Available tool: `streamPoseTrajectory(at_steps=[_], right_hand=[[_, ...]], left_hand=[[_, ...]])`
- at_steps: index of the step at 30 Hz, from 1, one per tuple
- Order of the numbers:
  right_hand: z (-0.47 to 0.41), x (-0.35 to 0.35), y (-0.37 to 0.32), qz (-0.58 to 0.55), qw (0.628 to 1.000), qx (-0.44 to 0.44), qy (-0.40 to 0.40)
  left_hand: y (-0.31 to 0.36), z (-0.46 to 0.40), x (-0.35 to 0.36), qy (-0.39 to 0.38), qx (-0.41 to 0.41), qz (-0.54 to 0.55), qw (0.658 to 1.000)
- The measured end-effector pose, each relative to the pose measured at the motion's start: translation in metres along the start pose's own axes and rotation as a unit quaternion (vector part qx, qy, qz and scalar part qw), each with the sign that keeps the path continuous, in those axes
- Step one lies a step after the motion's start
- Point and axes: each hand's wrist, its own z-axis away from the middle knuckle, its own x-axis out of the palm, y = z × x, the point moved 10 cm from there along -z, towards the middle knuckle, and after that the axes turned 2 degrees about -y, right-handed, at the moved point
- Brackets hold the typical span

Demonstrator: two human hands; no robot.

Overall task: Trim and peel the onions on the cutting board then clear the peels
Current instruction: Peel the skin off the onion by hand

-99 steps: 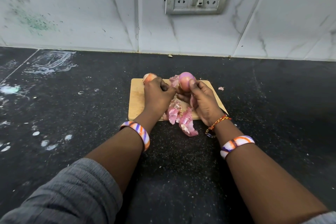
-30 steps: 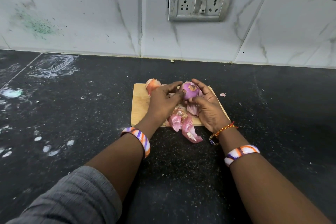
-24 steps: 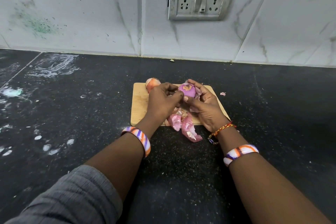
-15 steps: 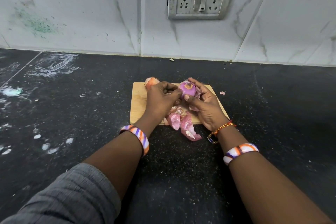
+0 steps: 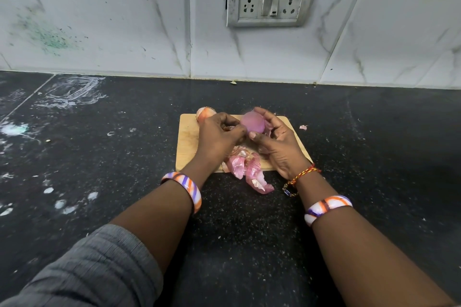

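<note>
Both hands gripping onion, over board

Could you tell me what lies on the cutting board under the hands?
Pink peels are piled at the cutting board's near edge, spilling onto the counter. The hands cover the board's middle.

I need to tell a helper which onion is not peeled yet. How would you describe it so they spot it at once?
Find the wooden cutting board on the black counter. At its far left corner, beyond the left hand, sits an onion in orange-brown skin, unlike the smooth purple onion in the hands.
</note>
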Motion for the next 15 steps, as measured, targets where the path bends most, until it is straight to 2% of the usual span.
streamPoseTrajectory(at_steps=[5, 15], right_hand=[[0.0015, 0.0004, -0.0021, 0.014, 1.0, -0.004, 0.013], [0.0016, -0.0022, -0.0028, 0.045, 0.999, -0.01, 0.022]], left_hand=[[-0.0013, 0.0001, -0.0052, 0.024, -0.005, 0.017, 1.0], [0.0032, 0.0027, -0.0028, 0.013, 0.004, -0.013, 1.0]])
